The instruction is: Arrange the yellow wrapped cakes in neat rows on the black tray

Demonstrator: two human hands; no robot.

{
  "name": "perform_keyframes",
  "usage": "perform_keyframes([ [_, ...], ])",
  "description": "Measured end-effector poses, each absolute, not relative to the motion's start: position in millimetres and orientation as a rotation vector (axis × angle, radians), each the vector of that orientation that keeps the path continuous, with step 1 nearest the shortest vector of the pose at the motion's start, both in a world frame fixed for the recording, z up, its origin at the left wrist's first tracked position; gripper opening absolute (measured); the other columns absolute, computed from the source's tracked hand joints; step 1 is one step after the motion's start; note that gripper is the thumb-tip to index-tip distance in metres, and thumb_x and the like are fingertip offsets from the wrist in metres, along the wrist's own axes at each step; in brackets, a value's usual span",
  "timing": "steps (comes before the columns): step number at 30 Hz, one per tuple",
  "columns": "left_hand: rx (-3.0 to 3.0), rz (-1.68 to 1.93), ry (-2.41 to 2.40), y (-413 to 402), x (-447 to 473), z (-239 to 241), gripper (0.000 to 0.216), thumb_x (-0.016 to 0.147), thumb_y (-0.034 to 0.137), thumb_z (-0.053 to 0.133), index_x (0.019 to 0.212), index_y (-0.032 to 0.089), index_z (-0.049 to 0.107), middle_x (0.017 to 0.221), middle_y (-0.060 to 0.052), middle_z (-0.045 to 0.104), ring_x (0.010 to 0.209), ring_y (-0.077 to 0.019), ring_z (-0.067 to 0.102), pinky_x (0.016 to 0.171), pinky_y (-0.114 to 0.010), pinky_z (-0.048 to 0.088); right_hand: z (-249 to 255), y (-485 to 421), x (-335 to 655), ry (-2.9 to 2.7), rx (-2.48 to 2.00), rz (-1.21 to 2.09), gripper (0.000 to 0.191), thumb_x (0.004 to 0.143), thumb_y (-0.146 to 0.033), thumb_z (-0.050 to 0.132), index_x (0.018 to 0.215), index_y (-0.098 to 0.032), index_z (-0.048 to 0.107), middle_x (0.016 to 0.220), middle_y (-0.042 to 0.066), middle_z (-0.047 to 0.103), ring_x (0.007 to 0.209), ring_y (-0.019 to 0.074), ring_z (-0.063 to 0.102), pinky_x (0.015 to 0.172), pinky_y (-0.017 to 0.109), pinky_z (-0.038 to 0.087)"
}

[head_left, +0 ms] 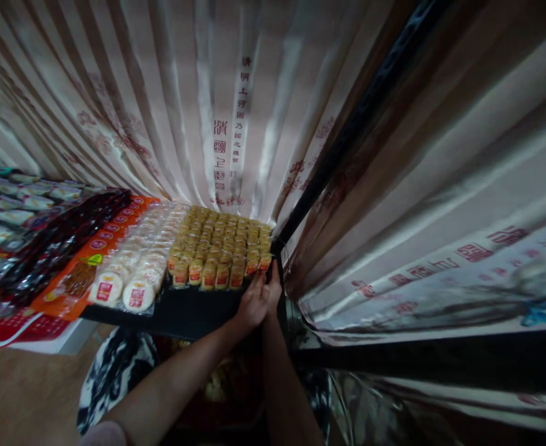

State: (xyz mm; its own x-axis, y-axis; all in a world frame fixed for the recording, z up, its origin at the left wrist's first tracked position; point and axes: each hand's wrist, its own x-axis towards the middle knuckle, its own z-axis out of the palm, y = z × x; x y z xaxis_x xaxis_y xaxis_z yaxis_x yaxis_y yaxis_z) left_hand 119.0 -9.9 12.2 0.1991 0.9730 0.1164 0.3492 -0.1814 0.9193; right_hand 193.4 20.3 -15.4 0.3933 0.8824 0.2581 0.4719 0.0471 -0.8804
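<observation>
Rows of small yellow wrapped cakes (207,248) with red labels stand packed together on a black tabletop (180,310). My left hand (254,300) is at the front right corner of these rows, its fingers closed on the end packets. Beside it, almost touching, my right hand (274,290) has its fingers curved up along the right side of the same packets. The wrapping and the dim light partly hide the fingertips. Left of the yellow cakes lie round white wrapped cakes (137,294) in overlapping rows.
An orange snack bag (63,288), dark shiny packets (63,238) and white packets (12,198) fill the left side. A pleated printed curtain (207,93) hangs behind. A dark pole (347,136) slants up by my right hand. A black-and-white patterned item (110,371) is below.
</observation>
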Motion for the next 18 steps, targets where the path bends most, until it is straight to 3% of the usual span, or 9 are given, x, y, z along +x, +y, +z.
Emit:
perform_keyframes([
  [3,1.676,0.959,1.294,-19,116,16,0.046,0.087,0.024,0.032,0.127,0.007,0.044,0.137,-0.014,0.041,0.129,-0.0182,0.033,0.111,-0.033,0.024,-13,11,191,-1.188,-1.606,0.509,0.056,0.077,-0.03,0.035,0.131,-0.015,0.04,0.125,0.009,0.052,0.112,0.0177,0.049,0.094,0.031,0.039],
  [7,1.667,1.013,1.302,-45,106,23,0.041,0.086,0.022,0.032,0.121,0.012,0.05,0.129,-0.01,0.05,0.123,-0.0167,0.042,0.108,-0.032,0.03,-7,-16,180,-1.132,-1.661,0.492,0.057,0.075,-0.033,0.038,0.127,-0.011,0.043,0.122,0.014,0.053,0.109,0.0212,0.05,0.092,0.035,0.04],
  [11,1.614,1.072,1.212,-90,80,35,0.036,0.09,0.025,0.029,0.114,0.017,0.055,0.119,-0.007,0.058,0.112,-0.015,0.051,0.102,-0.031,0.037,2,-64,160,-1.125,-1.566,0.468,0.046,0.077,-0.031,0.036,0.116,-0.012,0.052,0.115,0.013,0.056,0.104,0.0203,0.053,0.091,0.035,0.041],
  [18,1.576,0.879,1.374,-164,9,6,0.031,0.088,0.021,0.031,0.1,0.017,0.06,0.101,-0.006,0.063,0.097,-0.0152,0.057,0.091,-0.029,0.043,-17,-156,125,-1.618,-1.465,0.719,0.031,0.078,-0.021,0.038,0.098,-0.02,0.061,0.098,0.008,0.065,0.094,0.0189,0.058,0.087,0.035,0.044],
])
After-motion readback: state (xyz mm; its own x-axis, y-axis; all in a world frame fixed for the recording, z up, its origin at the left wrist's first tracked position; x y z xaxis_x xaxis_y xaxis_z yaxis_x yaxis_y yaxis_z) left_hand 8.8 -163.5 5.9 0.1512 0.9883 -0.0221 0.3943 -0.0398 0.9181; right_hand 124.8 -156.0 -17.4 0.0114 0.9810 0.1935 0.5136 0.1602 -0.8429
